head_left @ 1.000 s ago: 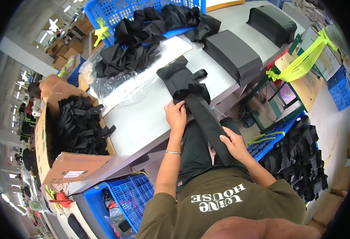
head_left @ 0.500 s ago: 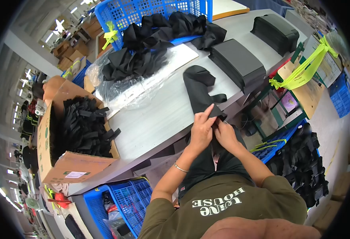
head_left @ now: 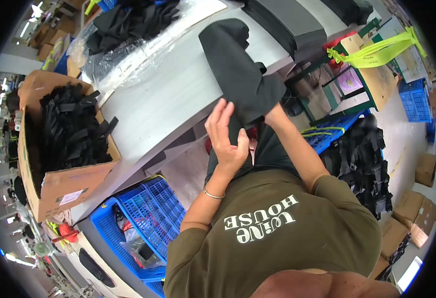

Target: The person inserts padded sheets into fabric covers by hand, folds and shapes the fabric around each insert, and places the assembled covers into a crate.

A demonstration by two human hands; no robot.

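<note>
A black fabric piece (head_left: pixel 237 64) lies partly on the grey table and hangs over its front edge toward my lap. My left hand (head_left: pixel 226 134) is beside its lower left edge, fingers spread and thumb apart, holding nothing. At the fabric's lower right, my right hand (head_left: pixel 276 117) is closed on it, with its fingertips hidden under the cloth. A small black loop sticks out from the fabric's right side.
A cardboard box (head_left: pixel 74 181) of black strips stands at the left of the table (head_left: pixel 153 104). Black stacks (head_left: pixel 297 25) and bagged black fabric (head_left: pixel 128 27) lie at the back. Blue crates (head_left: pixel 128 233) stand below left, with black pieces (head_left: pixel 359 164) at right.
The view has tilted down. My hands were together on the fabric; now my left hand has opened beside it. The fabric has turned and spread wider over the table edge.
</note>
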